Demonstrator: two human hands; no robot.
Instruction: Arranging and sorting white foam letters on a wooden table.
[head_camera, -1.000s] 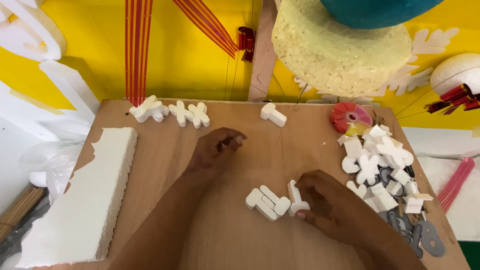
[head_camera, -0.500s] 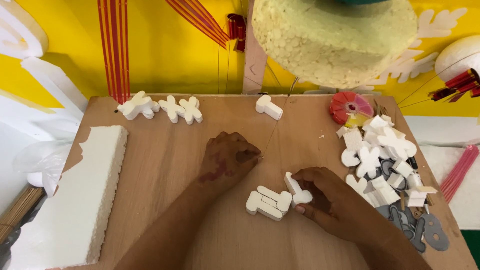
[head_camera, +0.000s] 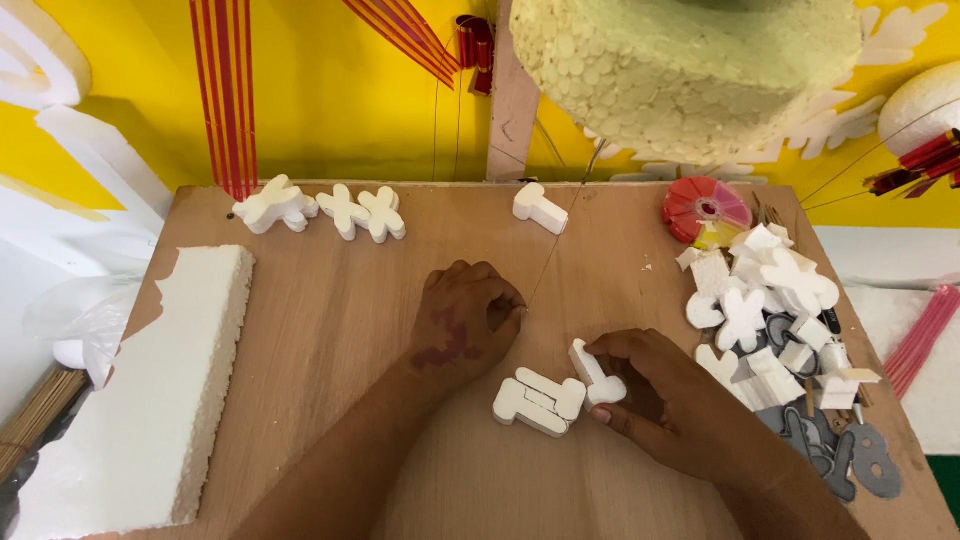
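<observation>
Head view: a small white foam cut-out with a rounded end (head_camera: 596, 374) stands tilted on the brown wooden bench (head_camera: 330, 300), its long axis running from upper left down to lower right, the rounded end low and toward the person. The right hand (head_camera: 655, 400) sits just to its right and pinches it between thumb and fingertips, fingers curled narrow around it. Just left of the piece, touching or nearly so, lies a flat pair of white foam shapes (head_camera: 538, 400) side by side, long axes running left to right with a slight downward slant. The left hand (head_camera: 468, 322) rests above that pair, knuckles up, fingers curled in to a loose fist by a thin taut wire (head_camera: 556, 244); whether it grips the wire I cannot tell. A thick white foam slab (head_camera: 150, 400) lies along the bench's left edge, and a heap of white foam cut-outs (head_camera: 760, 290) lies at the right.
</observation>
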